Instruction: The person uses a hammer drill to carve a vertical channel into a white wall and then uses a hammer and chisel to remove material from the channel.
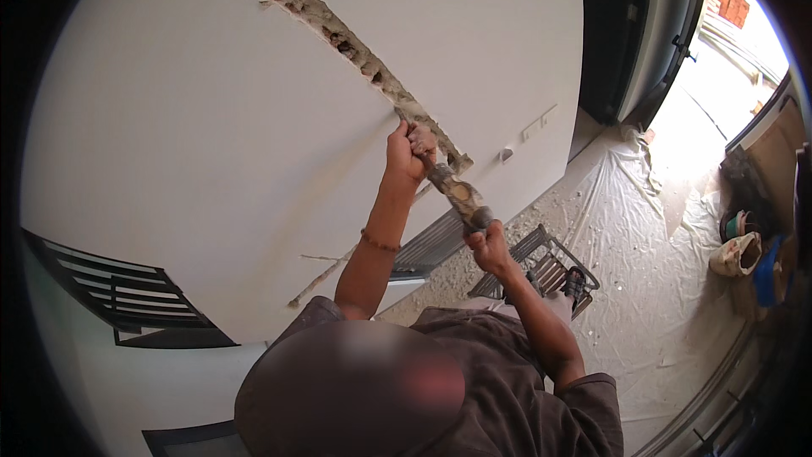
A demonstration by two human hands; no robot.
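My left hand (410,150) is closed round a chisel (401,113), most of it hidden by my fingers. Its tip meets a rough, broken channel (338,38) running diagonally down the white wall (194,118). My right hand (488,250) grips a heavy hammer (459,192) with a stout, dusty, worn head. The hammer head lies in line with the chisel, close behind my left hand; whether they touch I cannot tell. Most of the hammer's handle is hidden.
My sandalled foot (575,282) rests on a slatted stand (548,264). Rubble (524,224) and a crumpled plastic sheet (630,288) cover the floor. An open door (664,34) is at upper right; bags (736,254) stand at right. A black-framed louvre (139,296) is at left.
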